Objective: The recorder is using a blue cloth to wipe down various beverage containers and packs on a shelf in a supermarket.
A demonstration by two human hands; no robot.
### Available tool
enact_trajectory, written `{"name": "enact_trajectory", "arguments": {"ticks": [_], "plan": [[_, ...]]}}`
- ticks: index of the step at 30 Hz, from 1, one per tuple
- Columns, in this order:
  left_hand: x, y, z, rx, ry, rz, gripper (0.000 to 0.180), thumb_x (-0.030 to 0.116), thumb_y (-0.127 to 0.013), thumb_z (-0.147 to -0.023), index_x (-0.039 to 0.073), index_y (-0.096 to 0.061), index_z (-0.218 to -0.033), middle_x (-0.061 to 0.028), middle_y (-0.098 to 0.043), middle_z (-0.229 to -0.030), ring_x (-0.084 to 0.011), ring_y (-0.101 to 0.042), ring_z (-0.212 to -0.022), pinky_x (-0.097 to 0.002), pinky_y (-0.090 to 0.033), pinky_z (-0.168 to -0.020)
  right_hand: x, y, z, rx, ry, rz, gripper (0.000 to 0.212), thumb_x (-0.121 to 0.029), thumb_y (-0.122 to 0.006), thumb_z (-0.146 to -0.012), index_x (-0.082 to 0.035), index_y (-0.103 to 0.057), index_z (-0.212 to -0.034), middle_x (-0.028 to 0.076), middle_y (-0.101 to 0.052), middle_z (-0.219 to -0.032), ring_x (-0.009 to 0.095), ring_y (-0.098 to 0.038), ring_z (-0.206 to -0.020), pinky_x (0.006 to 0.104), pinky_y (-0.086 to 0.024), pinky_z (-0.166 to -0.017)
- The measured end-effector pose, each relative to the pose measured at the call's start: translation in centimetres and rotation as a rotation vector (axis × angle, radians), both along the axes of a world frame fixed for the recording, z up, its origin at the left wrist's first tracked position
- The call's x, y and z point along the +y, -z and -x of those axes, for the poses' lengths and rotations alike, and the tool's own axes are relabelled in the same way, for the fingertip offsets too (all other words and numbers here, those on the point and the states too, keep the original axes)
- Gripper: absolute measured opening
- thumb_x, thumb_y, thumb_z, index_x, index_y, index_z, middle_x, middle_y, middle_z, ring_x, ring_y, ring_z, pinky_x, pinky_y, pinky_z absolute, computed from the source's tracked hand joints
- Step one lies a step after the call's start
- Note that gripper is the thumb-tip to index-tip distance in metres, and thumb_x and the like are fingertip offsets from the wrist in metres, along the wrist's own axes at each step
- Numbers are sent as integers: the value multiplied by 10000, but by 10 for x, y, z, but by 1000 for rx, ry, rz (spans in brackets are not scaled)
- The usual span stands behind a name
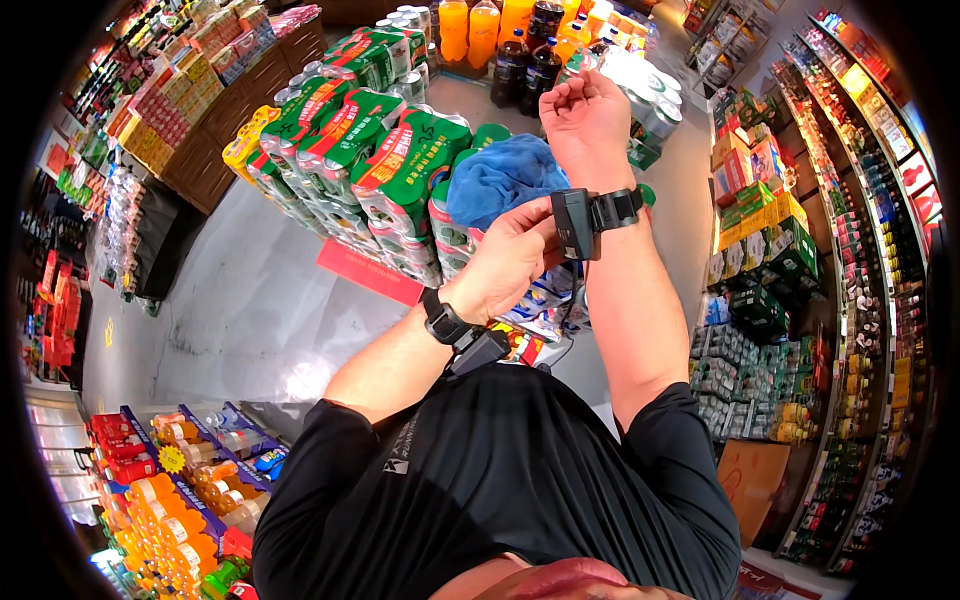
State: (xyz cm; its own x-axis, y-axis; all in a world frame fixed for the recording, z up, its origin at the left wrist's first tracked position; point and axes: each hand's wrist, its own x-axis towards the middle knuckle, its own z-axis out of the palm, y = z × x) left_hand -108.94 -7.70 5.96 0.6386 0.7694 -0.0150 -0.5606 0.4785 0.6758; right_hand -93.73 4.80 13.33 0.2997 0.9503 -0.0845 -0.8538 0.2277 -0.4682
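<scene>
My left hand (pixel 505 262) pinches the edge of a small black box-shaped device (pixel 574 224), which a black strap (pixel 616 210) holds on my right wrist. Palm up, my right hand (pixel 588 125) is raised just beyond it, loosely curled with nothing in it. A similar black device (pixel 480 352) is strapped to my left wrist. Behind my left hand, a crumpled blue cloth (pixel 508 180) lies on the stacked drink cans. A thin dark cable hangs below the device on my right wrist.
Shrink-wrapped green and red can packs (pixel 405 165) stand stacked in front of me. Dark and orange bottles (pixel 515 65) stand beyond. Loaded shelves (pixel 850 250) line the right side, with cartons (pixel 765 260) beside them. A bottle display (pixel 170 510) is at lower left, grey floor (pixel 230 310) between.
</scene>
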Motion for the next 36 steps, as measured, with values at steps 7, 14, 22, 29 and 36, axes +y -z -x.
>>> {"name": "enact_trajectory", "arguments": {"ticks": [7,14,22,29,36], "plan": [[-1,-2,2,249,-65,-195,309,111,-552,-1240,45,-695,-1506,-7,-772,-1271,-102,-742,-1092,-326,-633,-969,3,5,0,-34,51,3,120,-147,-679,-1113,-82,-663,-1012,-7,-616,-850,169,-599,-787,371,-570,-807],[-12,6,7,179,-188,-198,415,159,-588,-1221,27,-563,-1613,-46,-765,-1206,-97,-750,-997,-279,-590,-861,13,20,-3,-48,142,98,147,-141,-663,-1112,-95,-631,-976,-12,-599,-838,156,-592,-767,362,-568,-770],[3,-5,13,325,-154,-316,358,381,-592,-1244,33,-607,-1327,-78,-772,-1042,-159,-778,-826,-309,-635,-747,19,24,1,-123,250,124,193,-186,-709,-1101,-111,-638,-939,-6,-630,-840,149,-619,-751,343,-551,-716],[34,-28,43,673,-436,-671,441,291,-624,-1222,-7,-586,-1545,-108,-721,-1270,-150,-756,-965,-302,-636,-788,27,49,-28,-746,127,-53,207,-208,-759,-1109,-10,-767,-1166,39,-770,-972,143,-713,-885,343,-597,-784],[83,7,46,975,-559,-1126,447,146,-620,-1141,-46,-581,-1542,-278,-726,-1444,-456,-711,-1339,-505,-549,-1164,6,73,0,-1739,-117,-147,261,-123,-690,-1128,-1,-769,-1345,91,-822,-1181,198,-764,-1090,363,-600,-1011]]}}
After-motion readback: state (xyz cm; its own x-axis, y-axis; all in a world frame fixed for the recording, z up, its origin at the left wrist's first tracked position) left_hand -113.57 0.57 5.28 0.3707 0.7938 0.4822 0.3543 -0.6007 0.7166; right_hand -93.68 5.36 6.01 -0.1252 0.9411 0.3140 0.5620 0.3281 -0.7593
